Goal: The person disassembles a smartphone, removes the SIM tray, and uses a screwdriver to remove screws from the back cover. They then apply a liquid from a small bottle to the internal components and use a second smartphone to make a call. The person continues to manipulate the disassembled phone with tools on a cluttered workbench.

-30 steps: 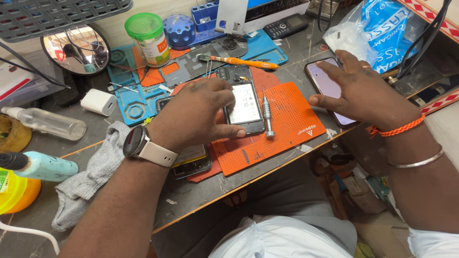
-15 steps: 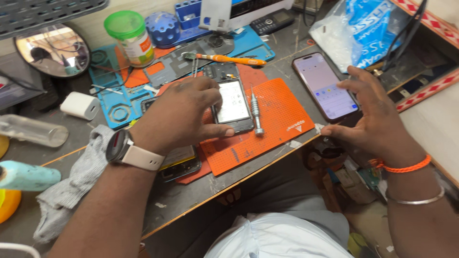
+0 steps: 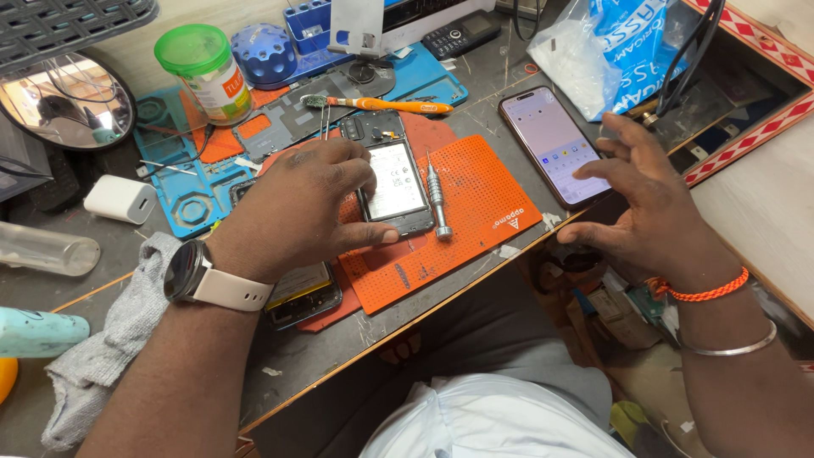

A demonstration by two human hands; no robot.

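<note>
My left hand (image 3: 297, 212) rests on an orange work mat (image 3: 475, 203), its fingers closed around the left side of an opened phone (image 3: 393, 185) whose back is off. A silver screwdriver (image 3: 438, 202) lies just right of that phone. My right hand (image 3: 649, 203) hovers with spread fingers at the bench edge, holding nothing, its fingertips next to a second phone (image 3: 553, 144) with a lit screen lying face up. Another opened phone (image 3: 305, 293) sits partly hidden under my left wrist.
At the back stand a green-lidded jar (image 3: 203, 72), a blue tool holder (image 3: 264, 53), an orange-handled brush (image 3: 381, 104) and a blue mat (image 3: 182, 182). A round mirror (image 3: 68, 102), white charger (image 3: 120, 199), grey cloth (image 3: 110, 339) and clear bottle (image 3: 42, 248) lie left. A plastic bag (image 3: 610, 51) sits far right.
My right hand has lifted off the lit phone and drawn back toward the bench edge, fingers spreading. My left hand stays on the opened phone.
</note>
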